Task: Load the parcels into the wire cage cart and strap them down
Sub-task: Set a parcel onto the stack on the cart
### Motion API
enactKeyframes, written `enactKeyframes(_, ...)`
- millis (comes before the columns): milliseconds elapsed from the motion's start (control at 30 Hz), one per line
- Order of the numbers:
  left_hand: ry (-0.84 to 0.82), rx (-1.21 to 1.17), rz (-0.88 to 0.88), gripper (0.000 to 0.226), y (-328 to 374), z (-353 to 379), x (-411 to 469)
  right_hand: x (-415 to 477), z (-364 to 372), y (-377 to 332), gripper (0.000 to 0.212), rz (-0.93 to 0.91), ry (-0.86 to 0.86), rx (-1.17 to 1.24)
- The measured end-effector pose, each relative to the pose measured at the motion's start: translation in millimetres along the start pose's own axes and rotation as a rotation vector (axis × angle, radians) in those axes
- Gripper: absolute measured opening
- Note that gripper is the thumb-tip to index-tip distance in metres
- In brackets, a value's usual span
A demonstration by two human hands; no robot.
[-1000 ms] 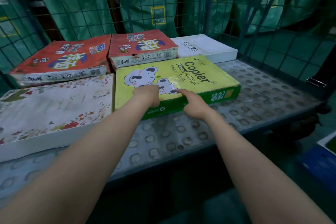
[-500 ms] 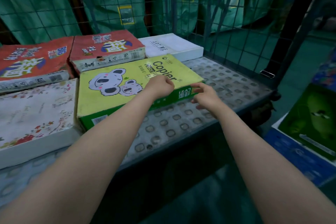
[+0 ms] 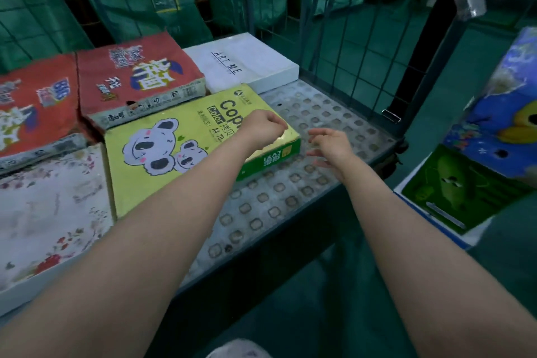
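Curled left hand point(image 3: 263, 130) over green parcel's point(image 3: 171, 151) corner

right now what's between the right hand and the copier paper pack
Only bare studded cart floor lies between right hand and copier paper pack; head view.

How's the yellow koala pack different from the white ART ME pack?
The yellow koala pack is cartoon-printed; the white ART ME pack is plain with small lettering. The yellow one lies nearer the front, the white one behind it. The left hand is over the yellow one only. Both lie flat on the cart floor.
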State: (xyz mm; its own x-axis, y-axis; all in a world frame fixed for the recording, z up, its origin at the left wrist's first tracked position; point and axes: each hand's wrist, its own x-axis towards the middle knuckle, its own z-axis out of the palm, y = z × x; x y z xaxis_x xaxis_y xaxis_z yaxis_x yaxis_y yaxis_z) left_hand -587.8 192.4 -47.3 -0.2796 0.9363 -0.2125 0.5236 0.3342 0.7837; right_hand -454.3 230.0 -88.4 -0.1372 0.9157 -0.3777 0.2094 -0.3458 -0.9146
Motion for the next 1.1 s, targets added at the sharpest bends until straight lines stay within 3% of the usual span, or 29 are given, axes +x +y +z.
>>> enactKeyframes(467, -0.155, -0.001, -0.138, 0.022, 141, -91, -75, -116, -38, -134, 0.029, 0.31, 0.007, 0.135)
enactKeyframes(767, -0.304, 0.009, -0.221, 0.021, 194, -103, -151, -226, -73, -159, 0.03, 0.513, 0.043, 0.213)
enactKeyframes(1100, -0.465, 0.035, -0.232, 0.023, 264, -89, -190, -294, -142, -186, 0.032, 0.587, 0.291, 0.416)
